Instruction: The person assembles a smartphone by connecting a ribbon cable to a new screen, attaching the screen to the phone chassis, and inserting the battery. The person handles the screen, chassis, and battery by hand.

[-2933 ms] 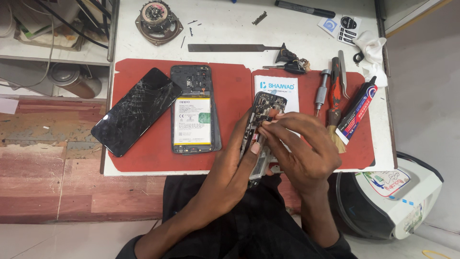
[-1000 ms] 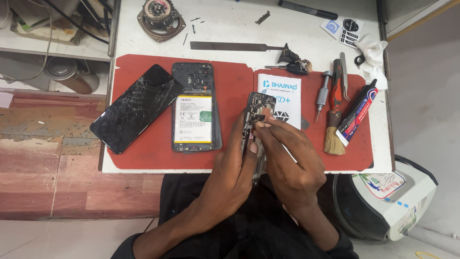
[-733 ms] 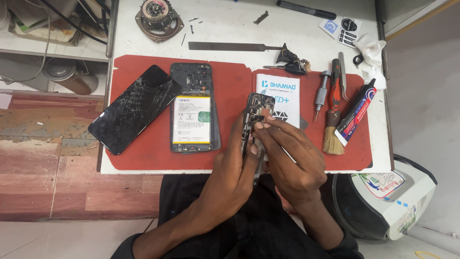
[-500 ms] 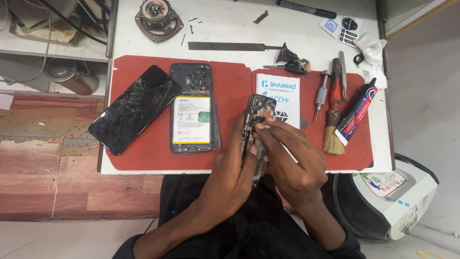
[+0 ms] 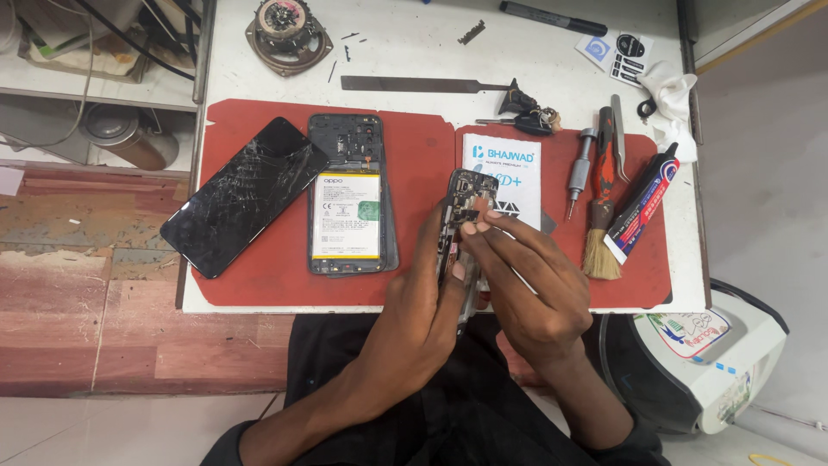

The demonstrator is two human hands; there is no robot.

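Observation:
My left hand grips an opened phone frame by its left edge, holding it tilted above the red mat. The fingertips of my right hand pinch at a small part on the frame's upper inside; the part is too small to make out. An opened phone with a white battery lies flat on the mat to the left. Beside it rests a cracked black screen, tilted.
A white packet, a screwdriver, tweezers, a brush and a glue tube lie at the right. A metal file, a round speaker part and a marker sit behind. A white helmet is at the lower right.
Both hands stay on the phone frame. My right fingers shifted slightly up along its inside; the frame barely moved.

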